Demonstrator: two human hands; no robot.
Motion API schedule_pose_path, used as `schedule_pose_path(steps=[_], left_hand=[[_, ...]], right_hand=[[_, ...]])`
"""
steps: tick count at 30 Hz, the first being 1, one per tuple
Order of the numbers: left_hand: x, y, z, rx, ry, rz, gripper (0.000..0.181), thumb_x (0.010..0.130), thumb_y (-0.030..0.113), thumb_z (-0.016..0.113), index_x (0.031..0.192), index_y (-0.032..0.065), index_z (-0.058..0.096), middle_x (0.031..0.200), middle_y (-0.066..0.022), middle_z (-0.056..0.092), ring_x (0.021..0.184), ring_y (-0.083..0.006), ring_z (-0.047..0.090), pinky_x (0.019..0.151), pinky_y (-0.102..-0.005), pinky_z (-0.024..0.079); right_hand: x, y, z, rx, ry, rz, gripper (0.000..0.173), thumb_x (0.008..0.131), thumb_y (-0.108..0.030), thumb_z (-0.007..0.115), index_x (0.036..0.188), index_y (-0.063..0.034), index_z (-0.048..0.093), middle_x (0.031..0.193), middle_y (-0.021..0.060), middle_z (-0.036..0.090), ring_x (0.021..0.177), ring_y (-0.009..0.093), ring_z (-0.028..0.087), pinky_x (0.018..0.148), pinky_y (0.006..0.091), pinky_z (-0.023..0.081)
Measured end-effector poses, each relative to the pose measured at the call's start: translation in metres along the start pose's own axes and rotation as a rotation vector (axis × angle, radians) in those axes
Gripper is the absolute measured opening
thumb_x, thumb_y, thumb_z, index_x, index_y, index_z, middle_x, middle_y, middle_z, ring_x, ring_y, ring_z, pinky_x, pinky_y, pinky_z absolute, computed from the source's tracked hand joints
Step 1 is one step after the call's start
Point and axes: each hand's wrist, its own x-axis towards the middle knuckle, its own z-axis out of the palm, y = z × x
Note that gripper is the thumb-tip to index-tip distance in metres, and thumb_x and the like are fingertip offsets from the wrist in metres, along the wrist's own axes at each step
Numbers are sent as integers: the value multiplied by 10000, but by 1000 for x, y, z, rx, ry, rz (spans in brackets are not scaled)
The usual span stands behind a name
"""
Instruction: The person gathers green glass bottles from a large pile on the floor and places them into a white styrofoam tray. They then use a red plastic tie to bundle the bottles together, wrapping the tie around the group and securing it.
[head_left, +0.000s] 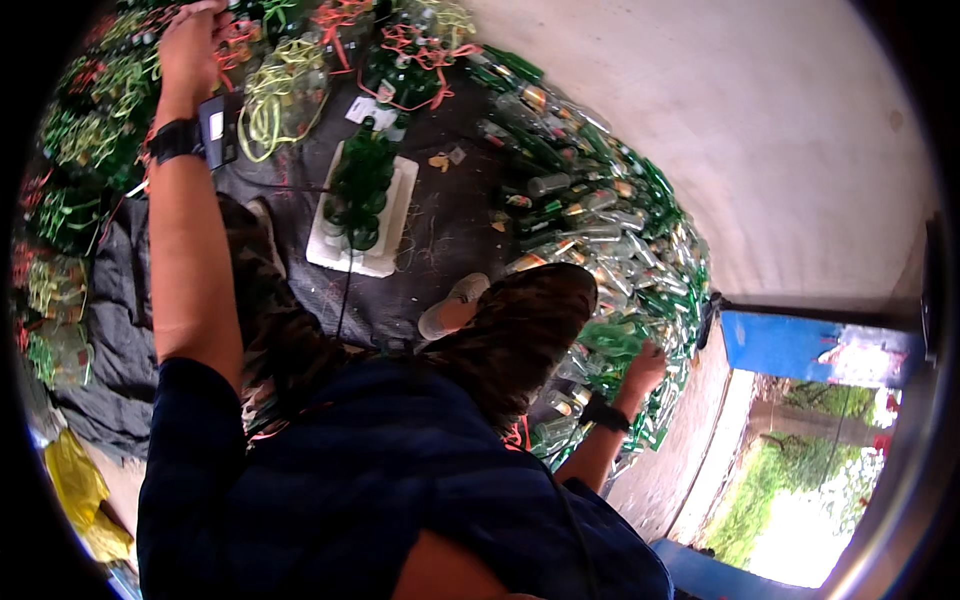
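Observation:
My left hand (196, 21) is stretched out to the upper left, over glass bottles bundled with red and yellow-green plastic twine (232, 45). Its fingers are partly cut off by the picture's edge, so its grip is unclear. On the right, my right hand (645, 369) is closed at the end of a blurred green glass bottle (611, 339), above a large heap of loose bottles (600, 217). Between my feet, a group of green bottles (364, 184) stands close together on a white foam block (382, 262).
Twine-tied bottle bundles (289, 82) line the left and far sides. Dark sheeting (457, 210) covers the floor, with scraps (439, 161) on it. A pale wall (712, 112) rises behind the heap. A yellow plastic bag (79, 487) lies lower left. A blue panel (780, 341) borders a bright opening.

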Motion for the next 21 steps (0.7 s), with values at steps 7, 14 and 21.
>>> schedule_pose_path(steps=[7,14,21], left_hand=[[13,-5,-25,-205,13,-125,272,841,-80,458,1039,16,617,1060,-109,693,872,-190,651,772,-338,553],[6,10,-23,-300,-38,-165,258,844,-111,470,1043,11,580,988,-103,669,810,-189,646,707,-312,549],[-18,39,11,-188,-77,-222,148,911,-19,507,1003,32,612,916,-60,670,729,-143,626,657,-278,529]], right_hand=[[51,-150,-102,225,344,-212,452,958,-426,639,901,21,653,746,212,654,613,373,600,580,502,440],[49,-279,-110,780,-146,-274,280,967,-292,635,1004,-18,684,620,23,557,467,90,471,455,266,388],[-9,-382,-12,851,-668,-450,315,932,-292,670,1032,6,673,670,84,645,529,147,644,495,291,475]])
